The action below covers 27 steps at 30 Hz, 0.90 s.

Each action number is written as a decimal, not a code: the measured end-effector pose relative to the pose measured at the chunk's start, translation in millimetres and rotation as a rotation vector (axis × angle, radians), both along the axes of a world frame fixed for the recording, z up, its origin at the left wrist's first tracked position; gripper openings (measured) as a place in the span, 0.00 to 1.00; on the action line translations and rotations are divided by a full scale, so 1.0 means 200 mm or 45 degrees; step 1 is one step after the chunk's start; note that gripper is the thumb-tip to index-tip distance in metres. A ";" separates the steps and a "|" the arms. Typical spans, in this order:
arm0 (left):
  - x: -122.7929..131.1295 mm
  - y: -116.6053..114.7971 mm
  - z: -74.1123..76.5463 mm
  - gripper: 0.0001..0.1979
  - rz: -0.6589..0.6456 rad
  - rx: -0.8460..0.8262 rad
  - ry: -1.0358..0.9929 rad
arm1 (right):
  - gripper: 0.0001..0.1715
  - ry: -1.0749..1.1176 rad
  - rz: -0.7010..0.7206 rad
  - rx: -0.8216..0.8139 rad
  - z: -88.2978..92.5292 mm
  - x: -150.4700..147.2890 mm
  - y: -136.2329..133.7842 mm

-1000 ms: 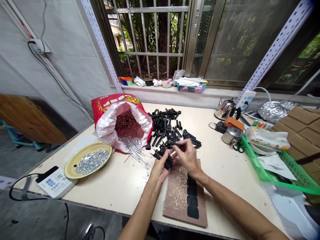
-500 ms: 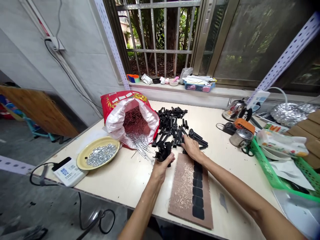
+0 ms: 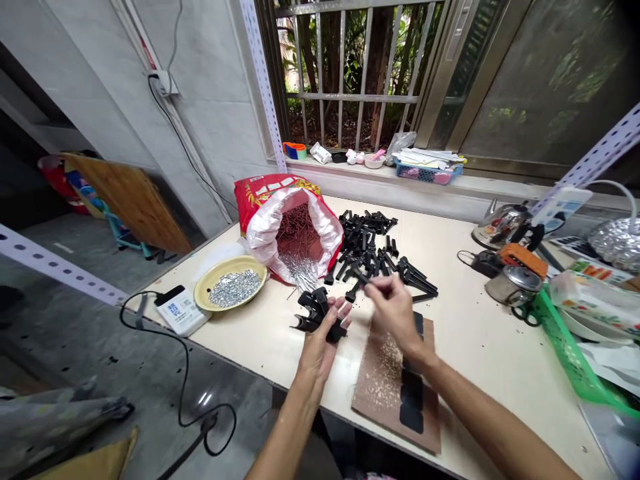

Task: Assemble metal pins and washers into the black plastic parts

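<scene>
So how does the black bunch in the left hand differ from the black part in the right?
The left hand grips a bunch of black parts; the right hand pinches what looks like one black part. The bunch is clumped and partly covered by the hand, while the single part pokes out, mostly in view. Both are black, held above the tabletop.

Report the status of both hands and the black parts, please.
Left hand holding several black parts; right hand pinching one black piece; pile beside red bag; brown board beneath right wrist.
</scene>
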<state>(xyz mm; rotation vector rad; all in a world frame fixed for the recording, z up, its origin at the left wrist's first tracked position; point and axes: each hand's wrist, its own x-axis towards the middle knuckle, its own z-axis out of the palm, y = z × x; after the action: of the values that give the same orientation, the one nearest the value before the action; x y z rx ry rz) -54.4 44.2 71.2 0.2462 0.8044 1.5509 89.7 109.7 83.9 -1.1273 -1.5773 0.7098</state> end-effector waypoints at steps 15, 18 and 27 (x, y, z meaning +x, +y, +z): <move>-0.26 -0.14 -0.11 0.17 0.263 -0.140 0.457 | 0.12 -1.185 0.384 -0.085 -0.11 -0.39 0.23; -0.29 -0.12 -0.12 0.17 0.273 -0.107 0.557 | 0.12 -1.277 0.411 -0.040 -0.12 -0.46 0.26; -0.35 -0.07 -0.16 0.19 0.254 -0.087 0.891 | 0.14 -1.046 0.416 0.356 0.26 -0.14 0.26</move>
<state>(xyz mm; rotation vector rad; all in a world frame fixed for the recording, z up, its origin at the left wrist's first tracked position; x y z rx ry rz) -124.0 30.5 38.6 0.6980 1.4584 1.6296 62.3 161.9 136.9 -1.0078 -2.5051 0.1956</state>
